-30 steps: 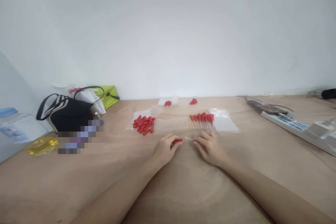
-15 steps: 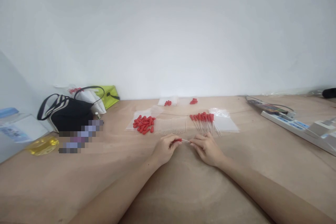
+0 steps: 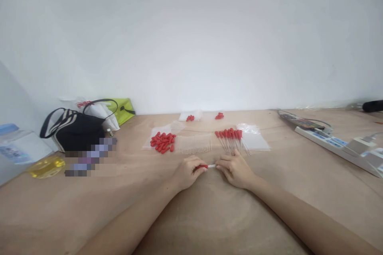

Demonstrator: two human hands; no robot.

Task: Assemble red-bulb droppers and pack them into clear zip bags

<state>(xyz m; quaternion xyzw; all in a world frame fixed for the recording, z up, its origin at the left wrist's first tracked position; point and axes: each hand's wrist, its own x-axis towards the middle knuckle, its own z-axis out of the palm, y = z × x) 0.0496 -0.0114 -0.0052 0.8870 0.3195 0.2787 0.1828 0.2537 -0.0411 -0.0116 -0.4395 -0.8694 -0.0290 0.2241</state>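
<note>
Between finger and thumb, my left hand pinches a red rubber dropper bulb. A clear thin dropper tube runs from the bulb's open end to my right hand, whose fingers are closed on it. Beyond my left hand lies a heap of loose red bulbs on a plastic bag. A row of clear tubes is laid side by side just right of the heap. Several droppers with red bulbs fitted lie fanned out beyond my right hand, tubes toward me.
Small groups of red bulbs lie near the wall. Clear plastic bags lie at the right. A power strip with plugs and a phone is farther right. At left stand a black bag and a bottle of yellow liquid.
Both hands have come slightly nearer to me, with the bulb and tube now lying more level between them. The view has shifted slightly; the heaps and rows look the same.
</note>
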